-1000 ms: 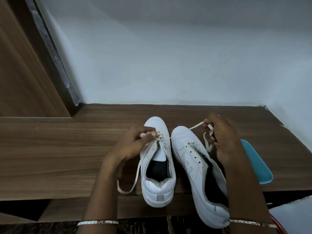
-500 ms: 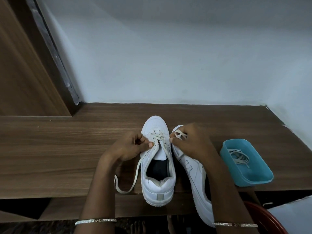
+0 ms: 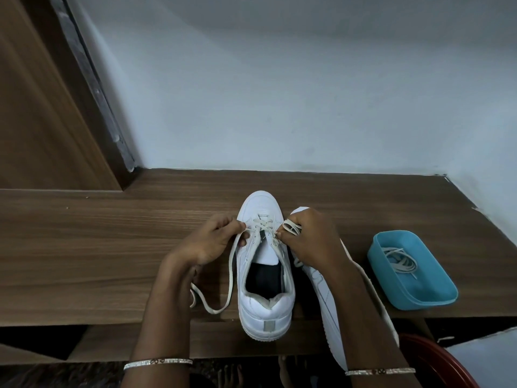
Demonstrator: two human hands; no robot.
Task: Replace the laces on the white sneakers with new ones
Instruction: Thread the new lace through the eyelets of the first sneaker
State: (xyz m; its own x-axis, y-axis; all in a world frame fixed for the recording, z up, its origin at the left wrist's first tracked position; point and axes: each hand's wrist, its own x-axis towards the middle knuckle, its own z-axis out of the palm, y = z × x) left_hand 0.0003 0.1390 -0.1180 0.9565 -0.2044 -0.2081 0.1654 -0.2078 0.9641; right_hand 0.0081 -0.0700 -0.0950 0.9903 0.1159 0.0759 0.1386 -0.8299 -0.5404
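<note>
Cream lace (image 3: pixel 232 264) first: pinched one strand just left of the white sneaker (image 3: pixel 265 312) eyelets (image 3: pixel 261 224) with the left hand (image 3: pixel 212 242) and another just right of them with the right hand (image 3: pixel 310 239), a loop (image 3: pixel 291 228) showing by its knuckles. Found the sneaker upright on the wooden shelf (image 3: pixel 112 247), toe to the wall (image 3: pixel 307 107), its mate (image 3: pixel 327 298) tipped sideways against its right flank. Saw a teal tray (image 3: pixel 419 302) holding loose laces (image 3: pixel 400 261) farther right, apart.

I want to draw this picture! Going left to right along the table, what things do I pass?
left hand → upright white sneaker → right hand → blue tray with loose laces inside. Both hands pinch that sneaker's lace.
</note>
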